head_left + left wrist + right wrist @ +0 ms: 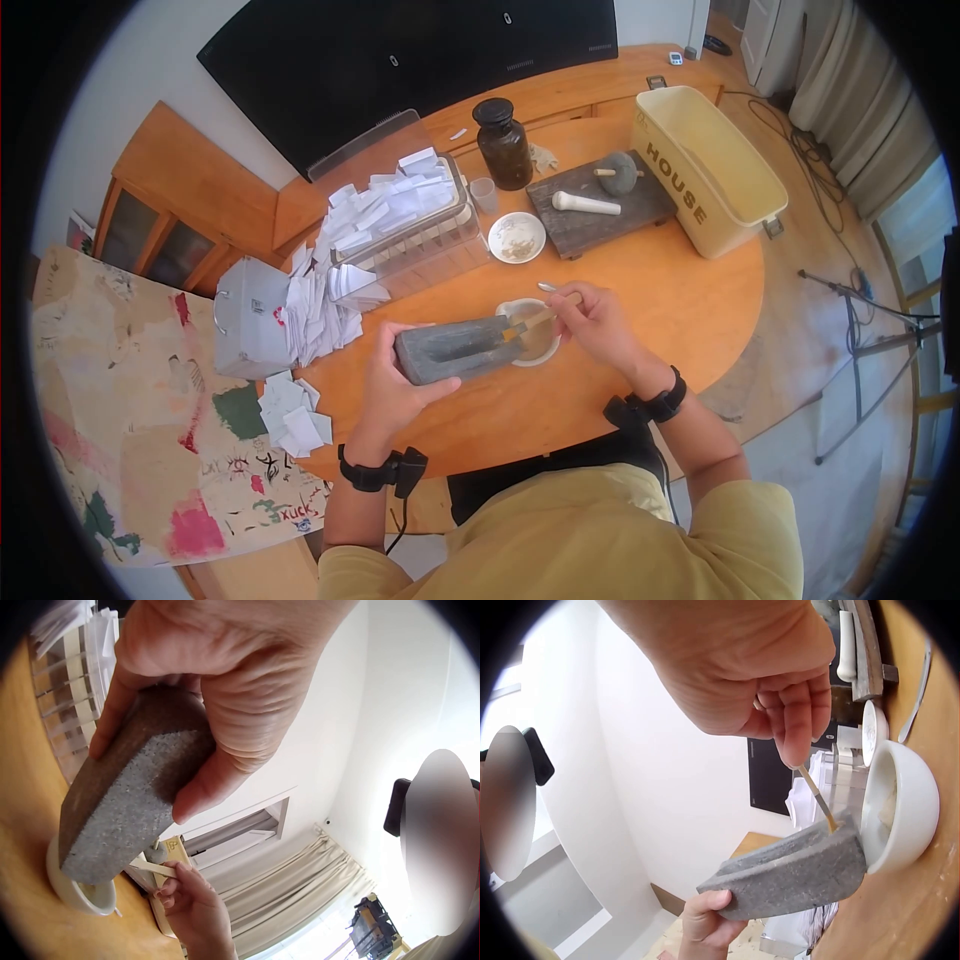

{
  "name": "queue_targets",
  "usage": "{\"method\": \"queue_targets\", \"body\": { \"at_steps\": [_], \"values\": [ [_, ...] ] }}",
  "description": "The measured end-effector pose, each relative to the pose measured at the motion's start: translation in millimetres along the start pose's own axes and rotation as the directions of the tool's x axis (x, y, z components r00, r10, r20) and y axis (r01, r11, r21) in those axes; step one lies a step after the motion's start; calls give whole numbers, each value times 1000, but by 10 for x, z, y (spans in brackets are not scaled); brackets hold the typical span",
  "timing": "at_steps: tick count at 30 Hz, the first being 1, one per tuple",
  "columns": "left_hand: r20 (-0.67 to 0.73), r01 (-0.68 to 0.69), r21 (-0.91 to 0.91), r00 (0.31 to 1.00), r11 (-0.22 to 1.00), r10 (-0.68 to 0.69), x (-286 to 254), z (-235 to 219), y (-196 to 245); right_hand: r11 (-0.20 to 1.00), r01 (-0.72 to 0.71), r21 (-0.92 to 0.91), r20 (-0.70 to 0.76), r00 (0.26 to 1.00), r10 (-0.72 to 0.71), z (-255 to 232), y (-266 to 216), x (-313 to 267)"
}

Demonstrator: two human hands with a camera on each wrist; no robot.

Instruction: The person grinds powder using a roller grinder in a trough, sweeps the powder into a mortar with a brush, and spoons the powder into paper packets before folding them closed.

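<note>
My left hand [402,388] grips a grey stone grinding trough [450,352] by its near end, thumb on one side. The trough is tilted, its far end over the rim of a white mortar [545,348]. In my right hand [598,322] the fingertips pinch the pale handle of a small brush [814,789]. Its yellowish bristles touch the groove near the trough's lower end in the right wrist view. Some pale material lies inside the mortar, partly hidden by the trough. A thin metal spoon [917,694] lies beside the mortar.
Behind the mortar are a small white dish [517,238] with crumbs and a dark wooden stand [560,235] bearing a white pestle [587,204] and a stone wheel [622,176]. A dark jar [505,155], cream bin [720,160] and paper-filled box [420,255] stand around.
</note>
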State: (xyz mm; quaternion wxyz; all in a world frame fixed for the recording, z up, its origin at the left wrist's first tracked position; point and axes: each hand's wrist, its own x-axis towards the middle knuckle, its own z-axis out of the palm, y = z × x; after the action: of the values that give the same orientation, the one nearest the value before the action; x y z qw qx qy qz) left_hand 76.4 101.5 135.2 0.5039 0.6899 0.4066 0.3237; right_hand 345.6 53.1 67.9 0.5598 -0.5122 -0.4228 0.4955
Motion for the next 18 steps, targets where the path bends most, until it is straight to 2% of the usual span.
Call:
{"method": "queue_targets", "body": {
  "at_steps": [3, 9, 15, 18],
  "values": [
    [3, -1, 3, 1000, 1000, 1, 1, -5, -9, 997, -23, 76, -23, 999, 25, -27, -97, -28],
    [10, 18, -12, 1000, 1000, -18, -2, 2, 22, 983, -75, 169, 146, 988, 50, 199, -90, -26],
    [7, -16, 20, 1000, 1000, 16, 2, -9, -33, 995, -27, -99, 62, 998, 33, -16, -74, -2],
    [6, -3, 5, 1000, 1000, 3, 1, -6, -16, 999, -33, -33, 47, 998, 34, -43, -174, -17]
  ]
}}
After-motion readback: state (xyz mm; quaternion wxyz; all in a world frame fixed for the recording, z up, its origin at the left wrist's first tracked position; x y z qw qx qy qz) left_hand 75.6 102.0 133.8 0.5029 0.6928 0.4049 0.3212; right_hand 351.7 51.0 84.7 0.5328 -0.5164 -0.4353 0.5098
